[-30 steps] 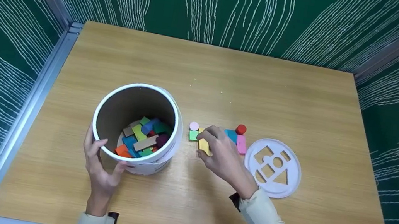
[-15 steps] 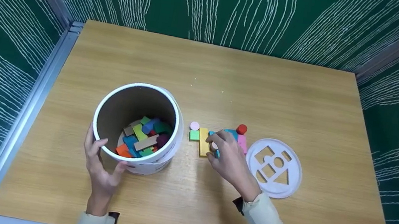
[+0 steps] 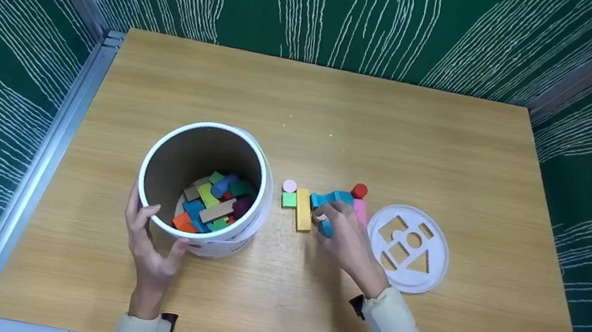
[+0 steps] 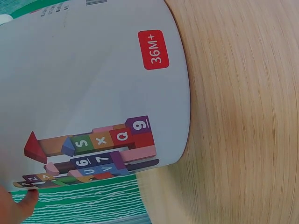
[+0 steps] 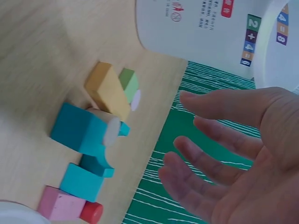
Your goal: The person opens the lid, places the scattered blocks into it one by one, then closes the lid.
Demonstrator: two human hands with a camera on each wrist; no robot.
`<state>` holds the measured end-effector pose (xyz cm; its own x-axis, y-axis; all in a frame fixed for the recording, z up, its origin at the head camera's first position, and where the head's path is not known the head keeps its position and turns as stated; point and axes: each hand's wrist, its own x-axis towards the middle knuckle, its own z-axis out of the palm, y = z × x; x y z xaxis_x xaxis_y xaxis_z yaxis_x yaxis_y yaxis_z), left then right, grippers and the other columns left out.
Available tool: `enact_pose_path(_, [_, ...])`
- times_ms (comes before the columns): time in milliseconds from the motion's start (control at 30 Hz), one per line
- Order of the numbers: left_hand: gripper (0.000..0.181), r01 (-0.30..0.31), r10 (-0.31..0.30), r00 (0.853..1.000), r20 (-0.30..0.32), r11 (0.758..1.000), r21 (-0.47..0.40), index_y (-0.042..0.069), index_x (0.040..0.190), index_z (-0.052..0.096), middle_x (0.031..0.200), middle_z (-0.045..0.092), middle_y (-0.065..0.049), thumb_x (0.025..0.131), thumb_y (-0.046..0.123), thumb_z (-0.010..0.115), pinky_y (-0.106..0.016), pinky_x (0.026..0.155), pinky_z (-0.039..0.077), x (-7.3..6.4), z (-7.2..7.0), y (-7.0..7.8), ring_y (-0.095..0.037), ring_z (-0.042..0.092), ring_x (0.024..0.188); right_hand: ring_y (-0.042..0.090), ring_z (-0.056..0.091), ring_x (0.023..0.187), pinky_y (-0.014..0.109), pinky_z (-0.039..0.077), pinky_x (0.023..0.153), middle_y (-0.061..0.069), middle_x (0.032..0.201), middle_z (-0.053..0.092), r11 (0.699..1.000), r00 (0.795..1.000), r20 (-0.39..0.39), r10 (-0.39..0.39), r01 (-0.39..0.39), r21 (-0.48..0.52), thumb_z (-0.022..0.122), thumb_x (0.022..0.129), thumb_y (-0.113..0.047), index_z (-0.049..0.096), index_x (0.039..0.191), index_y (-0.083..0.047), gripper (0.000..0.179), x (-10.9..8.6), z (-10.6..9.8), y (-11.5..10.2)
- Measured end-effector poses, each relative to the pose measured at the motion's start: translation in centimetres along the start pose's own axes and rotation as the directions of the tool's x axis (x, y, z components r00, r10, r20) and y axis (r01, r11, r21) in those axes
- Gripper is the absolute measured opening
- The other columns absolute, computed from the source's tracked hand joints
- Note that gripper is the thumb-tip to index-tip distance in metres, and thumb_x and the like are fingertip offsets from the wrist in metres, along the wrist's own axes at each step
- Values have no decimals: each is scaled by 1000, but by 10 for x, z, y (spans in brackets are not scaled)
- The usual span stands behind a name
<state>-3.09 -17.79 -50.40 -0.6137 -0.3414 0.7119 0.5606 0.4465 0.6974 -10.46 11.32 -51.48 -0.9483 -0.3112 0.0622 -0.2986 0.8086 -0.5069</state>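
Note:
A tall white bucket with printed block pictures stands on the table, several coloured wooden blocks inside it. My left hand holds its near left side, one fingertip at the rim and the thumb against the front wall. My right hand is over a group of blocks, partly covering a plain wooden cylinder and a teal block. Its fingers are spread with nothing between them in the right wrist view. Left of it lies a long yellow block; just beyond it is a blue arch block.
A white lid with shaped cutouts lies right of the blocks. A green block, a pale pink cylinder, a red cylinder and a pink block surround the group. Green walls enclose the wooden table.
My right hand has moved from the yellow block rightward to the wooden cylinder and teal block. The yellow block and blue arch are now uncovered. My left hand has stayed on the bucket.

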Motion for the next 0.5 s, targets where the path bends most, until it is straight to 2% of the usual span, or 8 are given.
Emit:
enact_pose_path(200, [68,9,-9,1000,8,1000,3,-8,110,41,137,28,-39,83,49,63,-43,105,36,1,-1,0,-43,31,127,30,54,100,41,56,76,15,110,58,996,993,77,86,-89,30,77,72,2,70,99,-6,29,0,6,6])
enact_pose_path(500, [68,15,-15,1000,9,1000,7,-8,110,41,138,27,-39,83,49,63,-39,106,35,1,-1,0,-43,31,128,29,52,104,43,52,85,16,116,56,980,974,128,188,-195,46,77,73,2,69,103,-5,32,4,13,13])
